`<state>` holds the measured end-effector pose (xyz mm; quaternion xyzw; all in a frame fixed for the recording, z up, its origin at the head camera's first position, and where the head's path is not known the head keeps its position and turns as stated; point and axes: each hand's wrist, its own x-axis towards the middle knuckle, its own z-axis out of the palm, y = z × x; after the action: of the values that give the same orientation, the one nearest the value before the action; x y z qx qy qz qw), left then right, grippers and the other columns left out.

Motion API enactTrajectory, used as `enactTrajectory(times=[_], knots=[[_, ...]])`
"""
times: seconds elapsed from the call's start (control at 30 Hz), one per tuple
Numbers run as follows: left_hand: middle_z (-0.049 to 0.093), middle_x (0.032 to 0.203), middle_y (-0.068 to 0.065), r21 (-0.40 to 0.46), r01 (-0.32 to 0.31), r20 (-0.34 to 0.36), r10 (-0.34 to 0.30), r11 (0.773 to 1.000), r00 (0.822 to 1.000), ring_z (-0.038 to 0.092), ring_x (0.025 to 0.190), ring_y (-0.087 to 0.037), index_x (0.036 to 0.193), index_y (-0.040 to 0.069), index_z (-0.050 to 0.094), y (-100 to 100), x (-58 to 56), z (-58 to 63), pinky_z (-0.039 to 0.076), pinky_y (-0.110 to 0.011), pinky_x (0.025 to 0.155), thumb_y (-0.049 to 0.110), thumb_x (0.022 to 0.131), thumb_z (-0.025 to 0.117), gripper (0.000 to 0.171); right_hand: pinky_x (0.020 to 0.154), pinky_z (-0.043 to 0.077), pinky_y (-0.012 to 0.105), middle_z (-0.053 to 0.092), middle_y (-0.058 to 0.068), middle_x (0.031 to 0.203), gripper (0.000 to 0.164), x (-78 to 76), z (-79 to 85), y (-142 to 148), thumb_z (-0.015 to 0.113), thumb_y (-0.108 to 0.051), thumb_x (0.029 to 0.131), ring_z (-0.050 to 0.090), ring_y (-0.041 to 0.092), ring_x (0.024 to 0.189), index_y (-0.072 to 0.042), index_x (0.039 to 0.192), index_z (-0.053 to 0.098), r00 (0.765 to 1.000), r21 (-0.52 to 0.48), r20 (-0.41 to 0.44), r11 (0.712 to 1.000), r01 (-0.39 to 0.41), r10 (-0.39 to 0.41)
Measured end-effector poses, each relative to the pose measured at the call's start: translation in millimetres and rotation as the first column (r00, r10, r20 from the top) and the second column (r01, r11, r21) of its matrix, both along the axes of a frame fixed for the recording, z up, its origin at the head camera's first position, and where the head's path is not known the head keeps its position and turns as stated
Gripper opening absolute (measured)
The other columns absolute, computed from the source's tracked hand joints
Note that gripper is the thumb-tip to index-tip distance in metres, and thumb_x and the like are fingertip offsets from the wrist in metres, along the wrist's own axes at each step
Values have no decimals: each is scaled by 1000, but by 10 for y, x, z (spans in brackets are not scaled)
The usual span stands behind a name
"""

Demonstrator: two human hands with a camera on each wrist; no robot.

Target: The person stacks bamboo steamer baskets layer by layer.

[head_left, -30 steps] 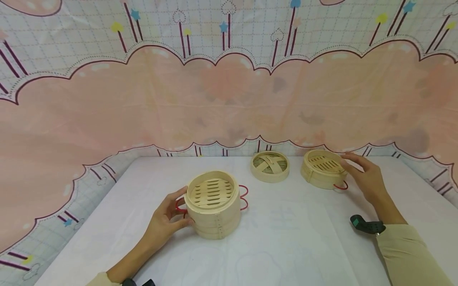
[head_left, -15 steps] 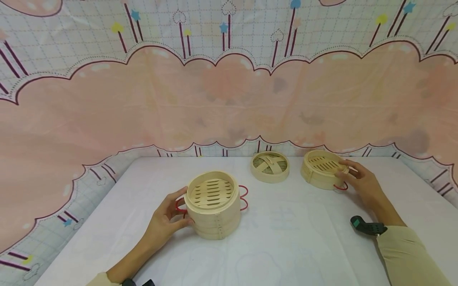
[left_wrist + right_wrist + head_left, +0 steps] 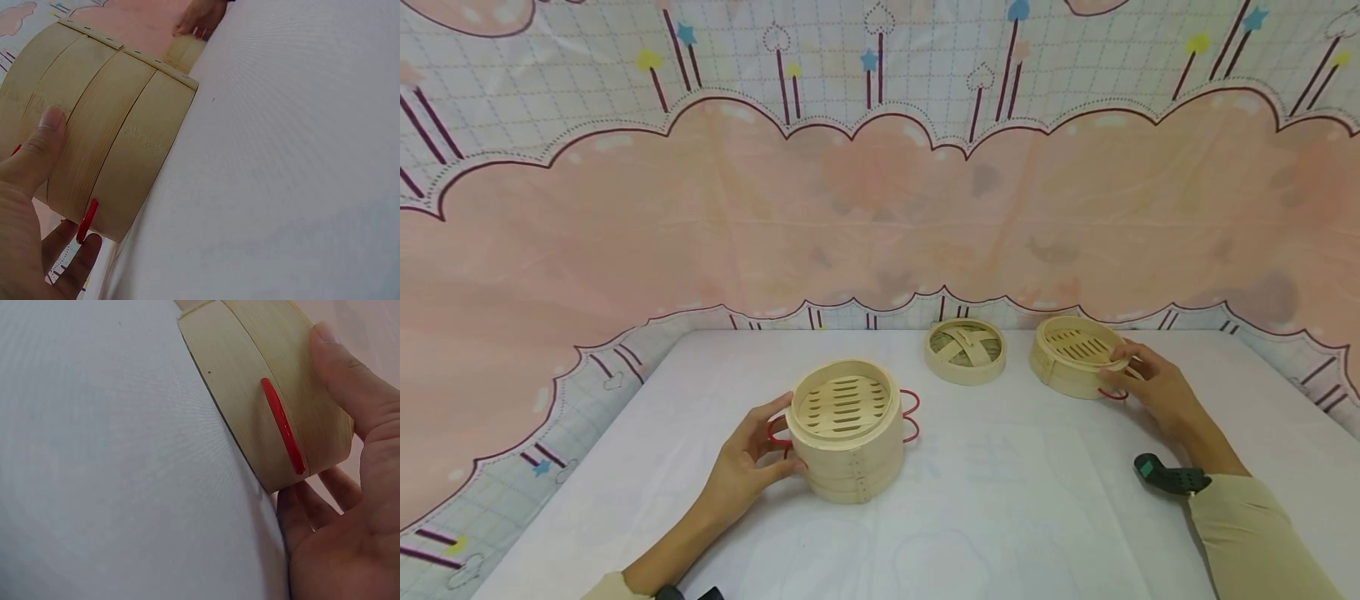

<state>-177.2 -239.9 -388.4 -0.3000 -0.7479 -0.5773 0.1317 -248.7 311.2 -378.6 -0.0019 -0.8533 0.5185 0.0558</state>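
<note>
A stack of bamboo steamer baskets (image 3: pixel 850 471) with red loop handles stands left of the middle of the table, its slatted top basket uncovered. My left hand (image 3: pixel 751 457) grips the stack's left side. In the left wrist view the thumb (image 3: pixel 44 140) lies on the stack's wall, fingers near a red handle (image 3: pixel 87 220). At the back right sits a single bamboo steamer basket (image 3: pixel 1063 377), gripped on its right side by my right hand (image 3: pixel 1159 396). In the right wrist view its thumb (image 3: pixel 344 369) presses near the upper edge; the other fingers are partly hidden behind the wall.
A round bamboo steamer lid (image 3: pixel 966 367) with crossed strips lies at the back, between the stack and the single basket. The white table (image 3: pixel 1000 517) ends at a patterned cloth backdrop (image 3: pixel 880 217) close behind the lid and the single basket.
My right hand has lowered from the single basket's rim onto its right side, the thumb coming round the near wall. The left hand and the stack stay in place.
</note>
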Motion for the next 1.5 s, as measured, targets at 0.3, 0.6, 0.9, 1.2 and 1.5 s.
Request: enactTrajectory(times=[0.3, 0.6, 0.9, 1.2, 1.5], knots=[[42, 145, -9, 2, 6, -4, -6, 1000, 1000, 53, 120, -16, 144, 5, 38, 4, 7, 7, 52, -30, 83, -14, 70, 76, 86, 106, 25, 61, 15, 17, 156, 57, 16, 4, -17, 69, -45, 85, 22, 46, 137, -4, 116, 44, 999, 39, 3, 999, 32, -32], [42, 144, -8, -9, -14, 31, 14, 1000, 999, 53, 119, -15, 144, 7, 38, 3, 20, 19, 53, -30, 83, -11, 71, 77, 85, 92, 43, 25, 17, 17, 156, 57, 18, 50, -34, 68, -48, 85, 30, 46, 133, -4, 112, 44, 999, 104, 7, 993, 49, -50], [41, 145, -9, -5, -11, 30, 11, 1000, 999, 53, 119, -16, 144, 6, 38, 14, 25, 38, 53, -30, 83, -13, 70, 76, 86, 98, 31, 59, 15, 18, 156, 58, -24, 85, -33, 67, -53, 83, 23, 49, 135, -7, 111, 45, 993, 60, 50, 993, 101, -104], [41, 145, -10, -51, -21, 41, 23, 998, 999, 51, 122, -12, 145, 9, 37, 26, 19, 58, 51, -29, 86, -7, 73, 77, 84, 102, 26, 66, 13, 16, 157, 60, -35, 173, -52, 68, -50, 84, 18, 48, 137, -3, 109, 43, 998, 47, 31, 998, 47, -48], [41, 146, -9, -64, -42, 51, 45, 997, 998, 51, 121, -11, 145, 11, 37, 19, 32, 49, 51, -29, 85, -6, 73, 78, 84, 102, 31, 61, 13, 13, 158, 57, -34, 321, -118, 68, -49, 85, 23, 45, 137, -4, 109, 43, 999, 46, -22, 998, 48, -47]])
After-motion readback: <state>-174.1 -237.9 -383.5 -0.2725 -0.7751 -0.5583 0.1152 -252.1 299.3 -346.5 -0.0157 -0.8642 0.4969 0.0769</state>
